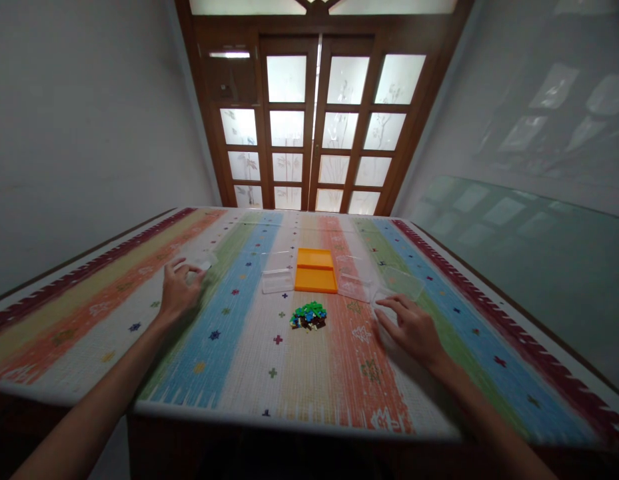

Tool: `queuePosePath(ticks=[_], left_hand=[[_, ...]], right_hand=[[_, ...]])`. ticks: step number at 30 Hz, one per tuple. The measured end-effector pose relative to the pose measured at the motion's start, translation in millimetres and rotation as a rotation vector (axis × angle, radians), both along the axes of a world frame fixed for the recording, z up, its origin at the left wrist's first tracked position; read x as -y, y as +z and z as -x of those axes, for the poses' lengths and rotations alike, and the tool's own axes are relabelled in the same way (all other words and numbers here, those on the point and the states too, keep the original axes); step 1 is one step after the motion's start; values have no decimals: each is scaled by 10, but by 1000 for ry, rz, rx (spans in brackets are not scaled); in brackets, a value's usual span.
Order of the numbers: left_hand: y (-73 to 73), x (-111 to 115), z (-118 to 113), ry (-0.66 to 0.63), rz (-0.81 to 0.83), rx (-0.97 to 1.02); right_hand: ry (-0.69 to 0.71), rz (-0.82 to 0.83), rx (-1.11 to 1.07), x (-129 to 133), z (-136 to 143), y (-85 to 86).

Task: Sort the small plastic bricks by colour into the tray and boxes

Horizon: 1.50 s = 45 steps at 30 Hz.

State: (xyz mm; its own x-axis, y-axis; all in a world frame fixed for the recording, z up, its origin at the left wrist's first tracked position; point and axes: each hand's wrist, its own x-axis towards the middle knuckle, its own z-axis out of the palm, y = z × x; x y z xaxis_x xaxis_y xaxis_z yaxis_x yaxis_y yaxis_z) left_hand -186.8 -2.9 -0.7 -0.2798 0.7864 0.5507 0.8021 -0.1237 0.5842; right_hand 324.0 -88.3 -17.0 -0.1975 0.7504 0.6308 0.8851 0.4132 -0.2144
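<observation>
My left hand (pixel 182 287) is over the left part of the table, its fingers closed on a clear plastic box (pixel 202 261). On the right, my right hand (pixel 406 327) has its thumb and fingertips at the edge of another clear box (pixel 384 295); whether it grips the box is hard to tell. Between the hands, a small pile of green, blue and dark brown bricks (pixel 309 316) lies on the cloth. Just beyond the pile sits an open orange case (pixel 316 280), with a clear tray (pixel 278 281) to its left and a clear tray (pixel 356 285) to its right.
A striped cloth (pixel 259 360) covers the table. Behind its far edge stand wooden doors (pixel 312 133) with frosted panes. A glass sheet (pixel 529 233) leans along the right wall, and a plain wall (pixel 89 120) rises on the left.
</observation>
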Motion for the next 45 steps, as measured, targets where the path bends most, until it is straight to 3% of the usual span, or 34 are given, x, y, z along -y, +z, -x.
queuePosePath(ticks=[5, 8, 13, 17, 23, 30, 35, 45], left_hand=[[216, 111, -544, -223, -180, -30], [302, 194, -909, -436, -236, -11], [319, 300, -1420, -757, -286, -59], [295, 324, -1661, -897, -275, -25], [124, 241, -1797, -1003, -155, 280], [-98, 179, -1807, -1012, 1, 580], [-121, 228, -1778, -1045, 185, 779], [-82, 254, -1810, -992, 299, 912]], right_hand=[[241, 167, -238, -88, 324, 105], [374, 310, -419, -196, 533, 123], [489, 453, -628, -368, 832, 176], [588, 502, -743, -466, 990, 195], [615, 501, -874, -566, 1050, 49], [543, 445, -935, -567, 1103, -82], [574, 492, -1059, -537, 1189, -105], [548, 590, -1101, -511, 1204, -64]])
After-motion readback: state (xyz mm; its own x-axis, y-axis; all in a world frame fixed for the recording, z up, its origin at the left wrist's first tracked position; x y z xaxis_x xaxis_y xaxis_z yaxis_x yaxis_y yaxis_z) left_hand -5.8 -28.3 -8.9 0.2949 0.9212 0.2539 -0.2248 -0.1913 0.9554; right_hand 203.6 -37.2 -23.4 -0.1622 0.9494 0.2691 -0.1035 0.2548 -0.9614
